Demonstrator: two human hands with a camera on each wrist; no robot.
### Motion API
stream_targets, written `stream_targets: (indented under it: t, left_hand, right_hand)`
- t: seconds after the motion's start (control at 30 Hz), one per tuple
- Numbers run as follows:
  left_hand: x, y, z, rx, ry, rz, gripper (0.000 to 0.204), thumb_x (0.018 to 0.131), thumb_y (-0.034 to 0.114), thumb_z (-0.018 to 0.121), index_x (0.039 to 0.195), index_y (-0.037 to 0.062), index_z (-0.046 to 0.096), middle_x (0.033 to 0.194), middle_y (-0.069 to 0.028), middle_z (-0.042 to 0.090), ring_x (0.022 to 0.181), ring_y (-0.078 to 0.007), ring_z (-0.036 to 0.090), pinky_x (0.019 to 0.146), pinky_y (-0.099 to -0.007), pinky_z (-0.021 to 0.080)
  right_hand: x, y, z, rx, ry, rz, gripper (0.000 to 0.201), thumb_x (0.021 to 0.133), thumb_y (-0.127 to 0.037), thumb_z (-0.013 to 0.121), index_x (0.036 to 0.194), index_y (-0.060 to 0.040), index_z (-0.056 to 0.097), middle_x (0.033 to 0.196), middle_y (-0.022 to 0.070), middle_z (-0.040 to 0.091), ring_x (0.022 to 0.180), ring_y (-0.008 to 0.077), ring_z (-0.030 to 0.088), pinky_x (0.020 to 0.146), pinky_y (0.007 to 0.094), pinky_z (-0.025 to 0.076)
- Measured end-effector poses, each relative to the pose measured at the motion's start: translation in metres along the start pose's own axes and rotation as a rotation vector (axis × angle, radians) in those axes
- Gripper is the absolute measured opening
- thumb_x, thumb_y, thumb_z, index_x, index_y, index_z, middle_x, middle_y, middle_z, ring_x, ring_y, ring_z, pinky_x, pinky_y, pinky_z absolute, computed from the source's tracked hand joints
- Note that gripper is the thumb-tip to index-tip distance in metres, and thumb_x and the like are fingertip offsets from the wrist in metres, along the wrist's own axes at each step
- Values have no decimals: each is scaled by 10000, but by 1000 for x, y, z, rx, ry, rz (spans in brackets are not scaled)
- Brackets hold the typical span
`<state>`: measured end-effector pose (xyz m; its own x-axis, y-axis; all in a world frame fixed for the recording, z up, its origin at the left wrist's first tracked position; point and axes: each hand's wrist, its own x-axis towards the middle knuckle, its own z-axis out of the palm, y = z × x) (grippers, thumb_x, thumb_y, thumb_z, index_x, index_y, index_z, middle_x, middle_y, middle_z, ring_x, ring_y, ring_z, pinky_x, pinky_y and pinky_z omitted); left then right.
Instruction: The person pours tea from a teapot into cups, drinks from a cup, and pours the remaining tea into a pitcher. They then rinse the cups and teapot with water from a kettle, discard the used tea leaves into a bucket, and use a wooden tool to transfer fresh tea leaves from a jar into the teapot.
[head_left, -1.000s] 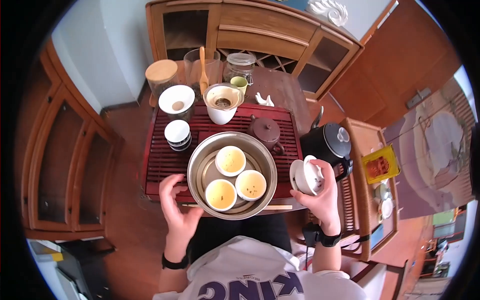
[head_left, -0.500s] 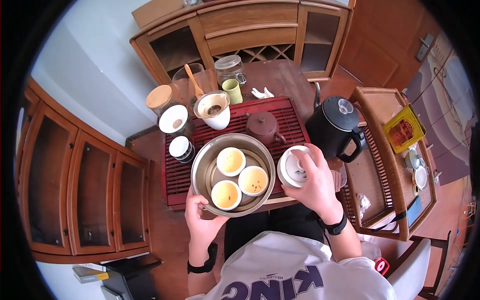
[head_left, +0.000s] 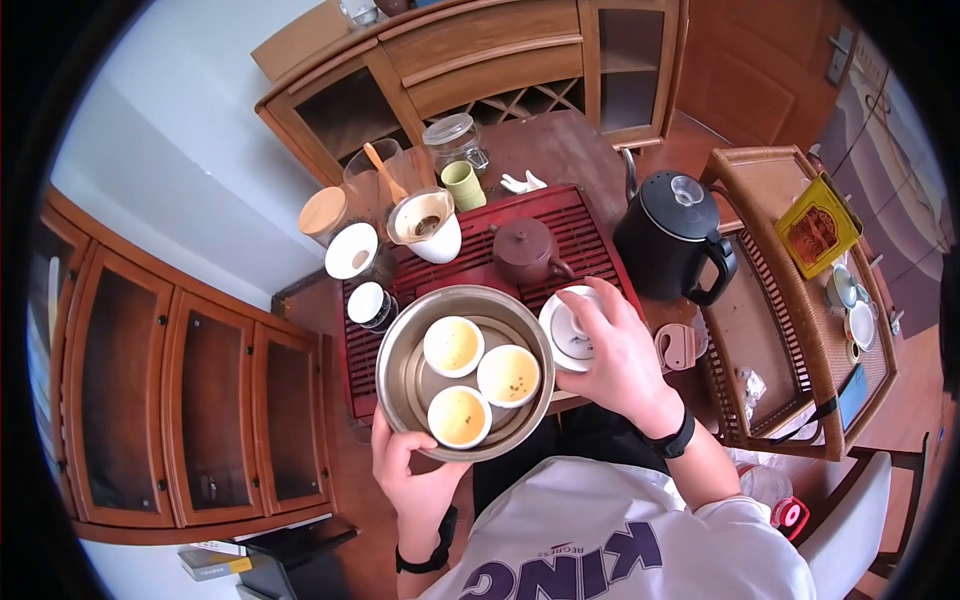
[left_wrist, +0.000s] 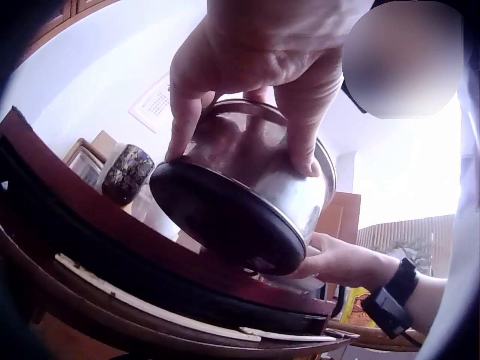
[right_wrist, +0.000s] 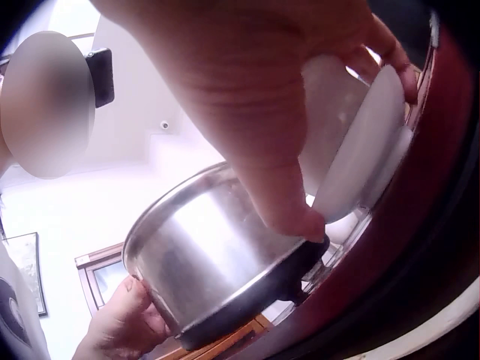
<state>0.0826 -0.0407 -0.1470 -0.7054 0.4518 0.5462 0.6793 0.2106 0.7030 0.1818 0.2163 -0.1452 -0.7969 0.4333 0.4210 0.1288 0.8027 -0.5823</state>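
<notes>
My left hand (head_left: 412, 478) grips the near left side of a stainless-steel bowl (head_left: 392, 355), thumb and fingers spread over its wall. In the left wrist view the bowl's black base (left_wrist: 225, 217) shows, tilted near the tray's front edge. Three white cups of yellow tea stand inside: a back cup (head_left: 454, 346), a right cup (head_left: 508, 376) and a front cup (head_left: 459, 416). Close on the bowl's right, my right hand (head_left: 622, 365) holds a white gaiwan (head_left: 566, 335) over the tray's front right corner. In the right wrist view, fingers and thumb span the gaiwan (right_wrist: 364, 150).
On the dark red slatted tea tray (head_left: 600, 250) stand a brown teapot (head_left: 525, 252), a white pitcher with strainer (head_left: 432, 235) and stacked small cups (head_left: 372, 306). Jars and a green cup (head_left: 462, 187) are behind. A black kettle (head_left: 675, 235) and rattan cart (head_left: 765, 300) flank the right.
My left hand has gone from beside the bowl to gripping it. My right hand has brought the gaiwan leftward from off the tray's right side, levelling it beside the bowl.
</notes>
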Motion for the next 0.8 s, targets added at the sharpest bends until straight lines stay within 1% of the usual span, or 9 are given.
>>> stream_targets:
  t: [0.03,0.1,0.13,0.3,0.4,0.5,0.67,0.73,0.8]
  left_hand:
    - [-1,6,-5,5,-1,0,533,550,81,975,832,67,523,1409,-216,530,1189,-297,614,942,-353,502]
    - [-4,16,-15,-136,50,-146,539,551,59,968,850,65,520,1408,-217,524,1187,-299,613,944,-353,503]
    - [-6,18,-20,-169,74,-167,546,549,37,962,870,66,521,1414,-220,510,1202,-300,605,949,-365,515]
    - [-9,25,-44,-151,129,-149,565,550,11,953,904,75,517,1449,-228,470,1243,-294,590,984,-382,531]
    - [-9,22,-55,-180,192,-142,594,538,6,960,924,89,516,1459,-223,464,1248,-289,590,1007,-386,520]
    - [-7,16,-63,-123,195,-95,585,548,12,960,923,93,518,1456,-216,470,1246,-284,590,1010,-383,515]
    - [-3,12,-67,-91,235,-70,580,560,-8,948,932,93,514,1424,-202,491,1225,-274,596,993,-372,518]
    - [-4,10,-69,-114,241,-97,580,562,-13,944,936,94,514,1405,-202,500,1215,-274,599,984,-368,522]
    - [-3,8,-69,-123,241,-91,581,561,-11,945,938,95,517,1397,-203,504,1210,-277,601,982,-368,524]
  right_hand:
    - [1,-2,3,23,-8,-8,806,579,-160,842,1338,-148,571,1371,268,492,1144,451,588,969,479,513]
    - [4,-8,10,18,8,-45,828,575,-167,842,1354,-146,563,1373,281,491,1141,454,589,967,478,514]
    - [5,-11,14,23,-9,-48,835,571,-170,843,1356,-144,561,1369,282,493,1138,454,590,965,478,516]
    - [16,-28,29,58,-82,-68,872,553,-183,861,1368,-154,554,1359,274,500,1137,436,592,943,478,526]
    - [23,-33,46,33,-74,-113,881,564,-179,867,1383,-173,544,1368,267,494,1158,417,586,920,484,539]
    - [30,-36,65,31,-68,-151,895,574,-178,871,1401,-185,529,1388,265,480,1187,409,577,912,485,547]
    - [40,-35,78,51,-46,-197,979,580,-206,888,1460,-193,460,1414,276,456,1244,436,543,923,489,546]
    - [40,-34,76,38,-51,-209,1003,580,-227,899,1473,-196,444,1420,279,450,1253,444,535,925,490,546]
    - [39,-34,69,8,-54,-232,998,567,-275,914,1458,-168,480,1422,288,463,1265,433,539,986,469,523]
